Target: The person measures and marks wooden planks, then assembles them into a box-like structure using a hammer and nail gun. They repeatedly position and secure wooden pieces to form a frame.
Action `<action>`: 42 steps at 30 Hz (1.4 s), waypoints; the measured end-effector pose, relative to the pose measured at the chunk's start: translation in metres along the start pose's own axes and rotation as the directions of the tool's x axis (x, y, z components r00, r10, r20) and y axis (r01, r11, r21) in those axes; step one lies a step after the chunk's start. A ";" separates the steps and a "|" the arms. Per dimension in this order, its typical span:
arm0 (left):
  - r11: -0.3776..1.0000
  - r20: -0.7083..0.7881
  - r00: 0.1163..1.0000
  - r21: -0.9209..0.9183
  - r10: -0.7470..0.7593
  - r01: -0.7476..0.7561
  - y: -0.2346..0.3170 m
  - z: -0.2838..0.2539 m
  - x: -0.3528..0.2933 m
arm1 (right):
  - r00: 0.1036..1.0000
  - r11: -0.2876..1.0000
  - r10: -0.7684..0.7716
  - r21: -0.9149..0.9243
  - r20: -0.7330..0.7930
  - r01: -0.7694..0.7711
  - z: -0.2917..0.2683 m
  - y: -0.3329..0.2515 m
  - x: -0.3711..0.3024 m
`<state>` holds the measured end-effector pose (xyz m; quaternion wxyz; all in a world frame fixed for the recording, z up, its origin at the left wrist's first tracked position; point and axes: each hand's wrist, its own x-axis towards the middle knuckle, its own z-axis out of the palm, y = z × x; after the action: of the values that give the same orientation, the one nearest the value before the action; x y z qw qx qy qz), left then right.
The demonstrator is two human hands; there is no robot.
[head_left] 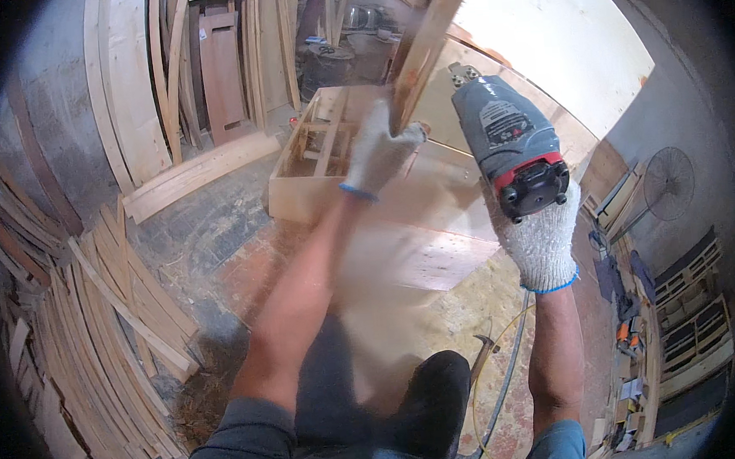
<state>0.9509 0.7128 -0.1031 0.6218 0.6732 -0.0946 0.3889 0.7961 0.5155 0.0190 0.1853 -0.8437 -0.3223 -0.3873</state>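
In a white knitted glove with a blue cuff, my left hand (380,155) is closed around the lower end of a long wooden board (430,49) that slants up and to the right. My right hand (545,244), gloved the same way, grips a grey and black nail gun (506,133) with a red band; the tool hides most of my fingers. Its metal nose points away from me, just right of the board. Below both hands stands a pale wooden box-like frame (306,191) with open compartments and flat panels (436,255).
A claw hammer (483,350) lies on the dusty floor beside an air hose (515,363) near my knee. Long wood strips (97,355) are piled at left. Boards (227,70) lean against the back wall. At right are a standing fan (669,181) and slatted frames (688,315).
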 end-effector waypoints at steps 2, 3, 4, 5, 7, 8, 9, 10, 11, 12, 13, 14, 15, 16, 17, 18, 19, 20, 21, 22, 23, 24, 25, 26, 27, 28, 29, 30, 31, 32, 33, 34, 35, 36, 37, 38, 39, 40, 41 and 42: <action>0.998 0.055 0.998 -0.045 -0.039 0.042 0.016 0.010 -0.017 | 1.000 0.999 0.028 -0.035 0.007 -0.028 0.003 0.008 -0.004; 0.999 0.042 0.999 -0.027 0.025 -0.024 0.017 0.008 -0.015 | 0.999 0.998 0.036 -0.042 -0.004 -0.036 0.003 0.005 -0.002; 0.997 0.045 0.998 -0.057 0.052 -0.050 0.017 0.005 -0.015 | 0.999 0.998 0.044 -0.049 -0.015 -0.045 0.003 0.003 0.000; 0.993 0.045 0.996 -0.088 0.078 -0.074 0.018 0.003 -0.014 | 1.000 0.992 0.021 -0.126 0.000 -0.021 0.003 0.005 0.003; 0.980 0.049 0.995 -0.183 0.086 -0.075 0.024 0.003 -0.016 | 1.000 0.974 -0.024 -0.223 0.013 0.027 0.001 0.008 0.011; 0.976 0.030 0.995 -0.201 0.098 -0.090 0.026 0.005 -0.017 | 1.000 0.981 -0.001 -0.193 -0.016 -0.003 0.003 0.005 0.016; 0.981 -0.021 0.991 -0.139 0.134 -0.135 0.023 0.008 -0.019 | 0.998 0.988 0.028 -0.151 -0.047 -0.035 0.006 -0.001 0.021; 0.981 -0.068 0.983 -0.077 0.171 -0.176 0.021 0.009 -0.021 | 0.999 0.977 -0.026 -0.210 0.048 0.036 0.008 0.007 0.030; 0.987 0.007 0.997 -0.144 0.079 -0.077 0.016 0.008 -0.022 | 0.992 0.964 0.029 -0.264 0.121 0.004 0.006 0.003 0.034; 0.978 0.083 0.997 -0.207 0.000 0.018 0.021 0.001 -0.018 | 0.980 0.946 0.081 -0.323 0.184 -0.017 0.001 -0.003 0.039; 0.958 0.164 0.984 -0.261 -0.074 0.116 0.026 -0.003 -0.016 | 0.976 0.953 0.115 -0.297 0.183 -0.056 0.001 -0.003 0.039; 0.964 0.124 0.992 -0.257 -0.039 0.070 0.025 -0.001 -0.015 | 0.972 0.958 0.148 -0.270 0.184 -0.095 0.001 0.000 0.038; 0.969 0.085 0.996 -0.245 -0.003 0.024 0.023 0.001 -0.017 | 0.966 0.962 0.182 -0.237 0.184 -0.136 0.002 0.002 0.035; 0.973 0.045 0.998 -0.230 0.033 -0.022 0.021 0.002 -0.018 | 0.975 0.962 0.145 -0.254 0.167 -0.100 0.005 0.004 0.035; 0.970 0.046 0.998 -0.241 0.046 -0.034 0.019 0.003 -0.017 | 0.983 0.960 0.108 -0.272 0.151 -0.063 0.009 0.008 0.036; 0.966 0.050 0.997 -0.256 0.057 -0.043 0.018 0.005 -0.017 | 0.988 0.955 0.073 -0.296 0.136 -0.030 0.010 0.011 0.035; 0.961 0.054 0.996 -0.271 0.069 -0.052 0.017 0.007 -0.016 | 0.986 0.960 0.095 -0.273 0.136 -0.054 0.009 0.011 0.034; 0.949 0.081 0.996 -0.315 0.041 -0.013 0.017 0.009 -0.016 | 0.987 0.961 0.096 -0.271 0.129 -0.058 0.010 0.014 0.032; 0.934 0.108 0.994 -0.356 0.013 0.026 0.013 0.011 -0.016 | 0.988 0.961 0.096 -0.269 0.122 -0.060 0.013 0.016 0.031; 0.916 0.136 0.991 -0.396 -0.012 0.066 0.010 0.013 -0.015 | 0.989 0.962 0.096 -0.267 0.115 -0.063 0.013 0.017 0.031; 0.878 0.130 0.991 -0.478 0.034 0.033 0.007 0.017 -0.015 | 0.977 0.936 0.112 -0.350 0.179 -0.043 0.009 0.015 0.032; 0.837 0.111 0.990 -0.547 0.084 -0.010 -0.002 0.018 -0.009 | 0.982 0.955 0.115 -0.288 0.150 -0.068 0.009 0.008 0.032; 0.873 0.102 0.989 -0.485 0.109 -0.047 -0.006 0.016 -0.007 | 0.984 0.970 0.125 -0.223 0.126 -0.094 0.010 0.000 0.025; 0.904 0.091 0.986 -0.419 0.139 -0.089 -0.011 0.013 -0.001 | 0.985 0.981 0.135 -0.156 0.103 -0.118 0.011 -0.005 0.018; 0.969 0.100 0.985 -0.217 0.141 -0.116 -0.011 0.012 -0.002 | 0.976 0.960 0.157 -0.255 0.152 -0.115 0.008 -0.004 0.011; 0.984 0.107 0.985 -0.133 0.135 -0.120 -0.011 0.012 -0.006 | 0.976 0.965 0.146 -0.240 0.158 -0.106 0.008 -0.003 0.007; 0.991 0.111 0.985 -0.046 0.129 -0.124 -0.012 0.010 -0.010 | 0.977 0.970 0.135 -0.225 0.164 -0.097 0.009 -0.001 0.003; 0.990 0.112 0.986 -0.090 0.120 -0.110 0.000 0.005 -0.015 | 0.978 0.973 0.125 -0.214 0.167 -0.087 0.009 0.003 0.000; 0.986 0.115 0.987 -0.135 0.111 -0.095 0.006 0.002 -0.019 | 0.985 0.981 0.110 -0.174 0.136 -0.086 0.010 0.007 -0.003; 0.976 0.100 0.993 -0.216 0.057 -0.034 -0.010 0.009 -0.021 | 0.984 0.980 0.143 -0.151 0.109 -0.126 0.013 0.009 -0.004; 0.959 0.080 0.997 -0.282 0.012 0.011 -0.039 0.012 -0.016 | 0.984 0.982 0.164 -0.110 0.074 -0.155 0.020 0.005 0.001; 0.958 0.046 0.999 -0.284 -0.026 0.038 -0.064 0.009 -0.022 | 0.981 0.980 0.190 -0.059 0.045 -0.187 0.028 0.002 0.004; 0.959 0.008 0.998 -0.278 -0.063 0.063 -0.092 0.002 -0.028 | 0.979 0.980 0.187 -0.091 0.085 -0.179 0.033 -0.002 0.006; 0.969 -0.047 0.995 -0.235 -0.083 0.069 -0.111 0.002 -0.041 | 0.976 0.977 0.190 -0.114 0.103 -0.178 0.035 0.001 0.005; 0.971 -0.054 0.988 -0.198 -0.144 0.131 -0.116 0.001 -0.046 | 0.976 0.976 0.186 -0.136 0.118 -0.169 0.036 0.000 0.008; 0.969 -0.064 0.977 -0.158 -0.204 0.192 -0.121 -0.001 -0.050 | 0.975 0.975 0.181 -0.156 0.132 -0.160 0.037 -0.001 0.009; 0.941 -0.019 0.948 -0.132 -0.317 0.312 -0.116 0.003 -0.053 | 0.975 0.975 0.191 -0.135 0.111 -0.176 0.035 0.003 0.005; 0.909 0.002 0.915 -0.116 -0.403 0.401 -0.110 0.006 -0.055 | 0.975 0.975 0.201 -0.112 0.091 -0.190 0.033 0.007 -0.003; 0.868 0.024 0.873 -0.098 -0.487 0.487 -0.104 0.007 -0.058 | 0.975 0.975 0.210 -0.087 0.071 -0.204 0.031 0.010 -0.010; 0.827 0.049 0.833 -0.101 -0.551 0.553 -0.076 0.015 -0.066 | 0.968 0.967 0.235 -0.124 0.090 -0.224 0.025 0.017 -0.023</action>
<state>0.9584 0.6919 -0.2017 0.7432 0.6395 0.0770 0.1809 0.8097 0.5073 -0.0157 0.1638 -0.9035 -0.2091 -0.3362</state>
